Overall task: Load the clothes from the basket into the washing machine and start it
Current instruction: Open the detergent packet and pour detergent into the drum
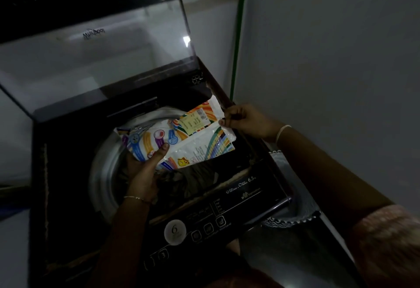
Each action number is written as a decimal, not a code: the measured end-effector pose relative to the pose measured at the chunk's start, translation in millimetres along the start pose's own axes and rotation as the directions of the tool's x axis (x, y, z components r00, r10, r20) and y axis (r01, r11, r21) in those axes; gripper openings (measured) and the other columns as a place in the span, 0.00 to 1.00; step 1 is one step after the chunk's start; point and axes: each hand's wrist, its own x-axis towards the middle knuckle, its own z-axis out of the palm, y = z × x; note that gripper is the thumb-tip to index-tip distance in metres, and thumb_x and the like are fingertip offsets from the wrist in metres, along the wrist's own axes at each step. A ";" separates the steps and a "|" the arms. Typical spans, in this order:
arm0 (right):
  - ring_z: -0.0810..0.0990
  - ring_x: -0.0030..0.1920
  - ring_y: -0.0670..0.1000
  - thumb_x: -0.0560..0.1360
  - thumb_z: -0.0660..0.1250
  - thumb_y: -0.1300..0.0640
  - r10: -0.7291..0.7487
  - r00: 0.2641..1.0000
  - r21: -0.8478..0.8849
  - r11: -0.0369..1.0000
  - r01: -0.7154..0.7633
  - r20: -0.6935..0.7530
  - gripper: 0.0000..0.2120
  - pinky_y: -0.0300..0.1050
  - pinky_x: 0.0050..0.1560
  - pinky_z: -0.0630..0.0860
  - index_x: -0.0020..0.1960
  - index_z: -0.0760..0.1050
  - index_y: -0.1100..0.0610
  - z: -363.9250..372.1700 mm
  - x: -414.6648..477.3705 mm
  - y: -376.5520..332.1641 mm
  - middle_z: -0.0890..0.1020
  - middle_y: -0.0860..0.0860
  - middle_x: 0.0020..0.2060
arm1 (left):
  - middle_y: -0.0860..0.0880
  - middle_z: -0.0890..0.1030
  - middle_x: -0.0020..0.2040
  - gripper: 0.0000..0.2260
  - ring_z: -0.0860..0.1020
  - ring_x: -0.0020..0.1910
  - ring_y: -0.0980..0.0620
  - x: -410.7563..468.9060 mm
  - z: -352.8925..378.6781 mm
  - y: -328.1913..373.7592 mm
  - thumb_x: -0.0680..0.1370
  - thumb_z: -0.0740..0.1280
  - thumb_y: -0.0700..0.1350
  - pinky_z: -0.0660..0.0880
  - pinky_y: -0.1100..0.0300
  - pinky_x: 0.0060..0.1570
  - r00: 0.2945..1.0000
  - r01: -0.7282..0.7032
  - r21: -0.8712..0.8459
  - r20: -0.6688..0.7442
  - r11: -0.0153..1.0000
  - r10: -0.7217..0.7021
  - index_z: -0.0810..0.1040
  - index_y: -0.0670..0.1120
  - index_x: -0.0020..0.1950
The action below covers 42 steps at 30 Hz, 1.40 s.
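Dim laundry corner, pale grey wall [329,49] at right, thin green vertical pipe [237,37] running down the corner. Black top-loading washing machine [63,196] filling the lower left, glass lid [95,60] raised upright at the back, mirrored brand lettering visible through it. Round steel drum [106,169] open below, dark crumpled clothes [188,180] lying inside, detail lost in shadow. Glossy black control panel [218,217] along the near edge, round white dial badge and a row of small square buttons, "6.5" printed at its right end. White plastic detergent pouch with multicoloured stripes and printed labels [181,137] held flat over the drum opening, tilted slightly, one end toward the right rim. Left hand [145,169] gripping the pouch's lower left end, thumb pressed on top, fingers curled beneath; thin bracelet on the wrist. Right hand [243,119] closed in a pinch on the pouch's upper right corner, just over the machine's right edge; pale bangle on the wrist, pink patterned sleeve further up the arm. Patterned black-and-white cloth edge [293,219] beside the machine at right, on a grey surface. Basket not in view.
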 end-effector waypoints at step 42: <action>0.81 0.47 0.64 0.75 0.69 0.60 -0.036 0.997 -0.043 0.999 0.033 -0.071 0.14 0.53 0.51 0.79 0.41 0.74 0.73 -7.4 5.4 31.9 0.81 0.68 0.44 | 0.45 0.81 0.60 0.33 0.82 0.55 0.44 12.9 18.1 35.5 0.66 0.79 0.42 0.79 0.42 0.50 0.997 -0.074 0.175 -0.018 0.982 0.079 0.71 0.48 0.68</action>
